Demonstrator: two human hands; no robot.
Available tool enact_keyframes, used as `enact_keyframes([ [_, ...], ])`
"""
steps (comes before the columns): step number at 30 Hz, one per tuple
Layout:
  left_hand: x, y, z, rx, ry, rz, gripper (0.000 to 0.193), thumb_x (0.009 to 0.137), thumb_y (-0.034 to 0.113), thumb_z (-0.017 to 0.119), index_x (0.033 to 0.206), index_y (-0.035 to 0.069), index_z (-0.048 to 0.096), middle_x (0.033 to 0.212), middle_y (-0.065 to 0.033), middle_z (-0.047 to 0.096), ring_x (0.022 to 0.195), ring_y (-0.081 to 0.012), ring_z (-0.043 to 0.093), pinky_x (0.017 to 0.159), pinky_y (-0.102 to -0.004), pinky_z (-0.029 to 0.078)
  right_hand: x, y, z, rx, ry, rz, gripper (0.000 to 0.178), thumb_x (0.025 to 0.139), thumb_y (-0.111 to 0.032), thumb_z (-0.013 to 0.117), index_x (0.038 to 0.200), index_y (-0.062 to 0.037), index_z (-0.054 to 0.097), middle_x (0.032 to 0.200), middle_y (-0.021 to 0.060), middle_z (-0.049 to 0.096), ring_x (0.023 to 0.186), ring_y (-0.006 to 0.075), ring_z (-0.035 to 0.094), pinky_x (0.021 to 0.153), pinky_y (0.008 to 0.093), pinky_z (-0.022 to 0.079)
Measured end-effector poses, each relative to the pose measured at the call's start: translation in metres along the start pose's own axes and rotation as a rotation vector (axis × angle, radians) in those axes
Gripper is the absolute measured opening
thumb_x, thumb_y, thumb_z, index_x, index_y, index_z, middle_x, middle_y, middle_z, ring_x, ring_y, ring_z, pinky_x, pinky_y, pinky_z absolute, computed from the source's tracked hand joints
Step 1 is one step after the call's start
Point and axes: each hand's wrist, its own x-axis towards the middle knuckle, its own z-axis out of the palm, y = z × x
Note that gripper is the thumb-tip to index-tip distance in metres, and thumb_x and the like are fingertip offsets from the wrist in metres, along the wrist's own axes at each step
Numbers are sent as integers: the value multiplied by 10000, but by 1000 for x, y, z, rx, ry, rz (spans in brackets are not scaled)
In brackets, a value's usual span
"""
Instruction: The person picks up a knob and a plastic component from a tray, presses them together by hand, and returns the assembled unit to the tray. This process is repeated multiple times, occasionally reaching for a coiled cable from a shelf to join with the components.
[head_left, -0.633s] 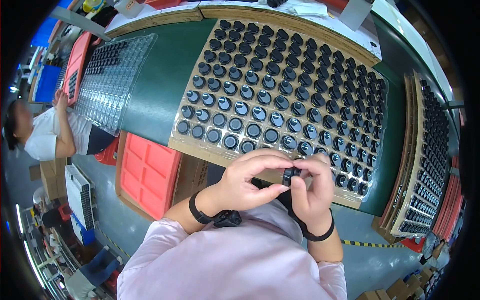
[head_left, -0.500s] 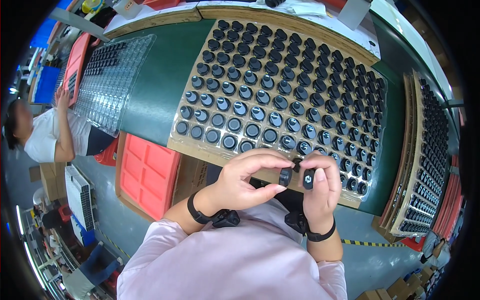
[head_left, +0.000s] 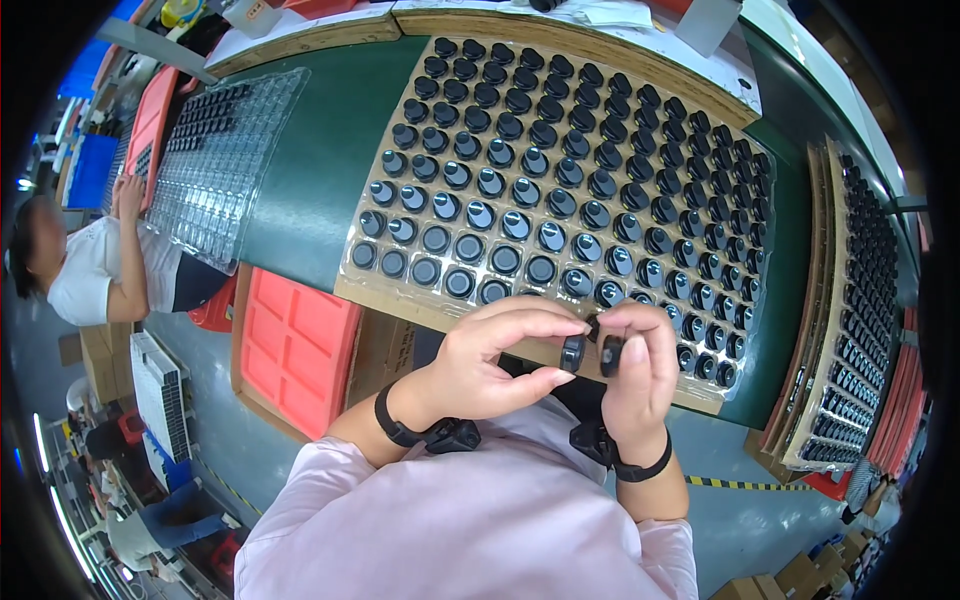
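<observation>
Ahead of both hands we have the green counter [head_left: 320, 150], the largest thing here, and on it the clear tray [head_left: 396, 291], whose near edge runs just beyond the fingertips. We see rows of round black parts [head_left: 490, 182] seated in it, farther out from the hands. Next in size, the left hand [head_left: 467, 372] arches into a broad C, pinching a piece at its tips, and the right hand [head_left: 640, 390] faces it, narrower, with its fingers closed on another. Between the left thumb and finger stands the left black piece [head_left: 572, 354], turned on edge; near it, at the right hand's fingertips, is the right black piece [head_left: 611, 355], partly covered. We judge both light and stiff, probably hard plastic, with smooth surfaces that may slip or scratch. We would take each lightly by opposite sides of its rim, keeping our skin off the flat faces.
</observation>
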Motion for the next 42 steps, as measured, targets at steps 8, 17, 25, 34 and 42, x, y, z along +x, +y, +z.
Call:
enact_keyframes([
  [8,1,0,-3,-100,-7,-24,389,779,10,711,1142,-58,587,1104,-201,607,1035,-277,607,910,-370,483,2,-7,1,249,-11,166,305,918,-220,586,1100,6,491,919,52,528,741,95,461,695,235,390],
  [17,-2,1,-2,-170,40,-113,424,828,75,699,1191,-71,536,1156,-191,577,1066,-259,593,928,-368,478,3,-2,-4,-155,-55,8,338,842,-255,688,1022,-9,542,887,61,514,793,136,475,736,261,386],
  [25,-4,2,-2,-261,23,-230,383,896,132,632,1202,-67,516,1157,-168,580,1073,-237,587,940,-357,472,11,-3,-6,-233,-44,-123,283,741,-132,741,967,-37,600,890,102,596,806,246,530,733,336,415],
  [34,-11,-13,-29,100,238,-117,236,901,79,588,1108,-34,585,1110,-148,615,971,-198,614,842,-315,503,8,9,-11,-700,-75,-43,279,734,-104,727,970,-59,587,869,64,578,828,229,518,801,354,361],
  [42,-12,-14,-37,465,270,65,196,846,62,622,1024,-18,609,1048,-167,644,923,-282,624,817,-348,484,5,14,6,-947,-60,-113,281,690,-137,751,926,-97,604,854,40,590,853,247,535,803,380,345],
])
